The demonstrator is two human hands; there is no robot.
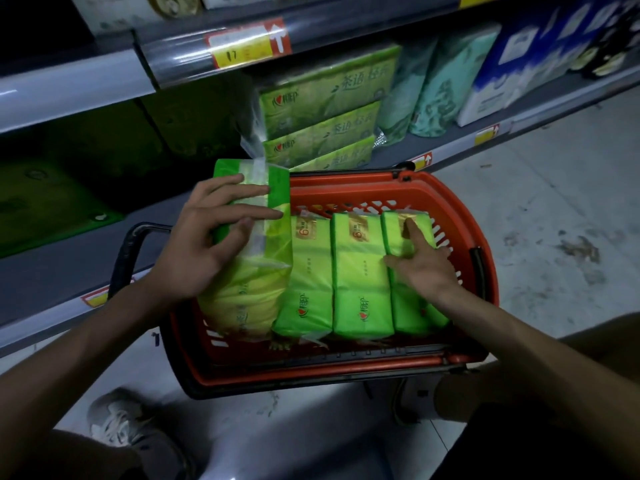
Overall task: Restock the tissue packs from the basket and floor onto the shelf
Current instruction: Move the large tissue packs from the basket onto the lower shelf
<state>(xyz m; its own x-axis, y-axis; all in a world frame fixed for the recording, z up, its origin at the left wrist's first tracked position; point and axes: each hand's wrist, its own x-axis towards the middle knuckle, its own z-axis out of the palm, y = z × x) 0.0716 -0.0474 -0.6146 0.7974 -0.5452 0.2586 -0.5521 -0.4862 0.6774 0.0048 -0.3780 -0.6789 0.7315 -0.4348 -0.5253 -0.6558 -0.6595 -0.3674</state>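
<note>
Now your left hand [207, 237] lies flat, fingers spread, on the tilted tissue pack [252, 237] at the basket's [460, 216] left end, long axis toward the shelf [433, 147]; your right hand [422, 265] rests open on the rightmost pack [408, 233], gripping nothing.

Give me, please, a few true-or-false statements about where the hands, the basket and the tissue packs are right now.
1. The basket is blue. False: it is red-orange.
2. The left hand rests on the tissue pack at the basket's left end. True.
3. The right hand hangs clear of the packs. False: it lies on the rightmost pack.
4. Matching green packs already stand stacked on the shelf. True.
5. The basket holds one pack. False: several lie side by side.
</note>
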